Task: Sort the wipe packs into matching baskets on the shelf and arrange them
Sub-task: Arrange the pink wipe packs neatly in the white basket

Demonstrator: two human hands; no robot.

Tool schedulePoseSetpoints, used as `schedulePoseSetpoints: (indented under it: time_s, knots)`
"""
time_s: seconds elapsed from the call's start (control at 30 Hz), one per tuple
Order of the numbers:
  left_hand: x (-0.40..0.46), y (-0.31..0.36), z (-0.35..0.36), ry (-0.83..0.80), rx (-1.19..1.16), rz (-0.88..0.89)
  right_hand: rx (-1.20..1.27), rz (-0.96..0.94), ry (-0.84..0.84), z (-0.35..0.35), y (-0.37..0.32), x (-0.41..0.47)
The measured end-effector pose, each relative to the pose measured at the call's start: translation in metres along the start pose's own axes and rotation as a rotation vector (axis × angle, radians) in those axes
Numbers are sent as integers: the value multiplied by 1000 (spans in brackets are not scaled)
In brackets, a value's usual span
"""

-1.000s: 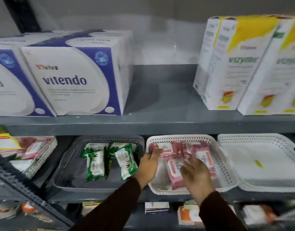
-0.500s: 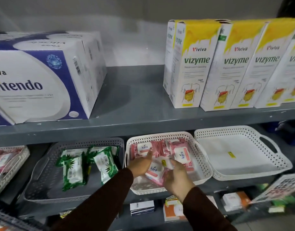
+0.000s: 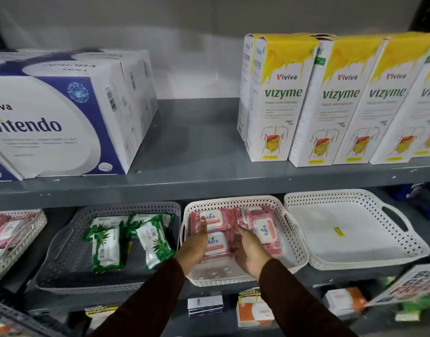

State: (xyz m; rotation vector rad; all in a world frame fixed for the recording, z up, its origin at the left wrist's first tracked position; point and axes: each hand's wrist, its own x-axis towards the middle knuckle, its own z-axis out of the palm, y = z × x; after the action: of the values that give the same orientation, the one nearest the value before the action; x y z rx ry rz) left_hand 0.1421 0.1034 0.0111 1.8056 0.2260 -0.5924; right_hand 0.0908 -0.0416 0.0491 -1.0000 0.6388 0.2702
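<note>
Three baskets stand side by side on the lower shelf. The middle white basket (image 3: 293, 229) holds several pink Kara wipe packs. My left hand (image 3: 194, 244) and my right hand (image 3: 250, 250) clasp one front pink pack (image 3: 217, 244) from both sides, inside that basket. Another pink pack (image 3: 265, 229) lies turned sideways to its right, and one (image 3: 212, 217) lies behind. The grey basket (image 3: 70, 259) to the left contains several green wipe packs (image 3: 107, 246). A white basket (image 3: 355, 229) on the right is bare apart from a small yellow sticker.
A fourth white basket (image 3: 17, 242) with pink packs sits at the far left. The shelf above carries Vitendo boxes (image 3: 63, 122) and tall Vizyme cartons (image 3: 306, 105). Small boxes (image 3: 254, 310) lie on the shelf below, and a tilted sign (image 3: 408, 285) pokes in at lower right.
The view has shifted right and come closer. My hands have drawn together around the front pink pack, which now lies squared up in the basket.
</note>
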Motion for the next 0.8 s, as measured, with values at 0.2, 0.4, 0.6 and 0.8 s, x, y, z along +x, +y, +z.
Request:
schedulePoseSetpoints:
  time_s: [0.2,0.4,0.6,0.8]
  knots:
    - [-35,36,46,-21,-108,27,-144,-362,288,-63,-19,0]
    - [-40,42,107,-169,-468,-346,-987,-646,252,-83,-81,41]
    - [-28,54,131,-161,-557,-355,-1511,-603,126,-94,-79,49]
    - [-11,48,136,-27,-581,-275,-1385,-429,108,-123,-42,44]
